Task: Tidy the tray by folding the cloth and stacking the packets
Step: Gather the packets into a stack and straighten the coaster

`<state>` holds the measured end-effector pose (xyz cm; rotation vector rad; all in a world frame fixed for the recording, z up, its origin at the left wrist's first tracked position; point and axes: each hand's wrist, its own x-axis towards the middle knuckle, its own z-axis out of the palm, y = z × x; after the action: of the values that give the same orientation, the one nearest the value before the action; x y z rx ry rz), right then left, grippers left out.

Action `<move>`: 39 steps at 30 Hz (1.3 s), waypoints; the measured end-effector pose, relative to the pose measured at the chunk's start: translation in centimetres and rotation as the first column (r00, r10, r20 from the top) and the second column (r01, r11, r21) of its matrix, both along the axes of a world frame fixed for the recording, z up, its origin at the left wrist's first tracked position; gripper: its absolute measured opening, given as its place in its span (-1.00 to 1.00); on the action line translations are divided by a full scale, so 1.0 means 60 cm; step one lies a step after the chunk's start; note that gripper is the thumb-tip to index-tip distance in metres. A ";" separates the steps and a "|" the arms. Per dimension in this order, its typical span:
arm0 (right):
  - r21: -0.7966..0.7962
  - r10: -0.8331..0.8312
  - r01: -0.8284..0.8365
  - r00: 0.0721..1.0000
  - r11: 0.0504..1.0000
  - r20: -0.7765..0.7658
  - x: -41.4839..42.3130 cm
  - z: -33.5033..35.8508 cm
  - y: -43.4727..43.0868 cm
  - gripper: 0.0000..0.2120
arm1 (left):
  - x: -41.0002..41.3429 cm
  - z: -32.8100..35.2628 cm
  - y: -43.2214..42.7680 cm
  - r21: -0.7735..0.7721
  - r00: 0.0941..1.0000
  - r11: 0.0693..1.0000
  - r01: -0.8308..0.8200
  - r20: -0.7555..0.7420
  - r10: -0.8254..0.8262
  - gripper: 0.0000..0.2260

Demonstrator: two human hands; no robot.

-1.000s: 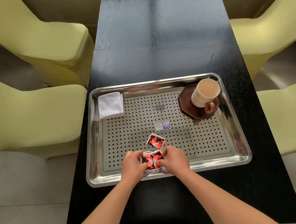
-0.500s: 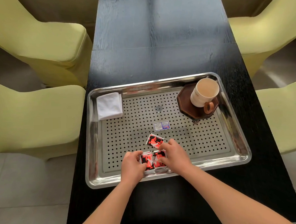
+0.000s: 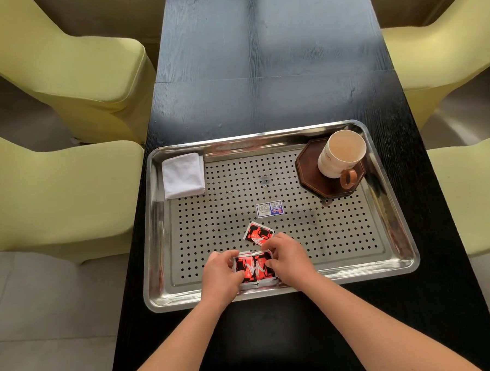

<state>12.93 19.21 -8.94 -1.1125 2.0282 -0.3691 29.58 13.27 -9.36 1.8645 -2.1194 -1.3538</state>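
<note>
While both hands close on it, a small stack of red-and-black foil packets (image 3: 255, 268) sits at the near edge of a perforated stainless steel tray (image 3: 395, 251).

Left hand (image 3: 220, 274) and right hand (image 3: 288, 257) pinch the stack from either side, fingers curled shut. One loose matching packet (image 3: 257, 232) lies just beyond, a blue-and-white packet (image 3: 269, 209) farther in. A folded white cloth (image 3: 183, 175) fills the far left corner; a cream ceramic mug (image 3: 341, 155) stands on an octagonal dark wooden coaster (image 3: 308, 167) far right. The tray rests on a black wood-grain table (image 3: 260, 71).
</note>
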 end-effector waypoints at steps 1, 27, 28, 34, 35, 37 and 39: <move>-0.002 0.007 -0.007 1.000 1.000 0.005 0.000 0.000 -0.001 -0.70 | 0.000 0.001 0.000 0.001 1.000 1.000 0.002 0.002 -0.002 -0.57; 0.059 0.121 -0.107 0.928 0.993 -0.354 -0.017 0.012 -0.115 -0.70 | 0.008 0.018 0.009 0.065 0.997 0.997 -0.047 -0.059 0.051 -0.54; 0.066 0.084 -0.066 0.937 0.996 -0.339 -0.027 0.011 -0.117 -0.73 | 0.009 0.018 0.008 0.069 0.997 0.997 -0.046 -0.061 0.050 -0.54; 0.066 -0.012 0.029 0.969 0.997 -0.245 -0.064 0.002 -0.097 -0.66 | 0.009 0.021 0.008 0.071 0.998 0.997 -0.026 -0.063 0.031 -0.58; 0.059 0.013 0.001 0.972 0.998 -0.233 -0.059 0.004 -0.095 -0.56 | 0.008 0.022 0.009 0.072 0.998 0.997 -0.028 -0.062 0.032 -0.57; 0.080 0.121 -0.103 0.959 0.991 -0.257 -0.046 0.006 -0.096 -0.46 | 0.007 0.024 0.009 0.080 0.998 0.996 -0.027 -0.061 0.032 -0.57; 0.085 0.195 -0.177 0.936 0.980 -0.293 -0.040 0.007 -0.101 -0.52 | 0.006 0.025 0.008 0.090 0.997 0.995 -0.032 -0.062 0.038 -0.58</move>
<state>10.54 13.14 -8.51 -1.3799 2.1528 -0.0455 29.95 13.75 -7.89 1.8528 -2.0188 -1.5034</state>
